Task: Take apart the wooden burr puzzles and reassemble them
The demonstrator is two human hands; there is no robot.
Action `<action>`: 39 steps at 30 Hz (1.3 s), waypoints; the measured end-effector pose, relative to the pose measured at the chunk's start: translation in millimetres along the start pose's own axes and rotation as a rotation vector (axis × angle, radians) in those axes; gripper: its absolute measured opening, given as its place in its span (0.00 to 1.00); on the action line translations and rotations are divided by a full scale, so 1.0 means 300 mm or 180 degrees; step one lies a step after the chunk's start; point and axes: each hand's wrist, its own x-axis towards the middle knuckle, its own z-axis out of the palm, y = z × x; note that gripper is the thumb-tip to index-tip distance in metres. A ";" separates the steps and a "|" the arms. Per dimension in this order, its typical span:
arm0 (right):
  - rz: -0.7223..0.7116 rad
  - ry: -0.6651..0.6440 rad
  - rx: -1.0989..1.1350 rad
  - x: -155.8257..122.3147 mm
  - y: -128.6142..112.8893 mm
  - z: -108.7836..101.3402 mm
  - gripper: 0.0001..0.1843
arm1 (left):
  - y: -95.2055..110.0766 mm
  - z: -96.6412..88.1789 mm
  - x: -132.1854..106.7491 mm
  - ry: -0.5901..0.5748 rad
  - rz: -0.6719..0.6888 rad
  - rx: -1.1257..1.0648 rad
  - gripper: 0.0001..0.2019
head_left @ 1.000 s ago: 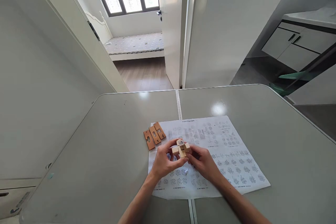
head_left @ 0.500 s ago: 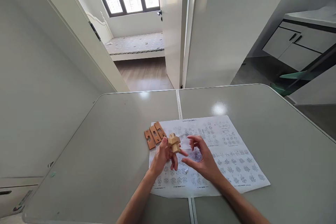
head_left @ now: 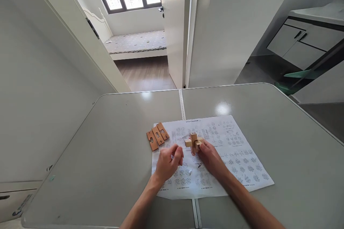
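Across the tabletop [head_left: 120,171] spreads a printed sheet [head_left: 249,175]. Over it, the person's left hand [head_left: 167,162] curls inward, nothing visible in it; the right hand [head_left: 212,159] pinches a pale wooden cross [head_left: 194,139], its bars seemingly interlocked already. Three smaller flat brown pieces [head_left: 157,136] lie side by side at the sheet's far-left corner, unjoined.

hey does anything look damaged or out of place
A teal spot stands out against the grey tabletop near its left edge. A pale fleck interrupts the diagrams on the printed sheet; tear or scrap, I can't tell. The wooden burr puzzle in the right hand shows no obvious damage.
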 end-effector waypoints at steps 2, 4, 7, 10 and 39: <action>0.0042 -0.0094 0.0369 0.004 -0.001 -0.006 0.26 | 0.004 0.002 0.001 0.0503 0.0580 0.0682 0.17; 0.0112 -0.0225 0.0530 0.004 -0.004 -0.009 0.27 | 0.004 0.006 0.002 0.0790 0.1022 0.0996 0.08; 0.0236 -0.0348 0.0350 0.002 -0.008 -0.009 0.30 | -0.002 0.012 0.003 0.0770 0.1272 0.1089 0.28; 0.0273 -0.0503 -0.0019 -0.001 -0.014 -0.006 0.30 | -0.012 0.017 0.000 0.0495 0.1236 0.1024 0.44; -0.0364 -0.0545 -0.1306 -0.016 -0.027 0.026 0.20 | 0.014 -0.004 0.009 0.0032 -0.0176 -0.0552 0.28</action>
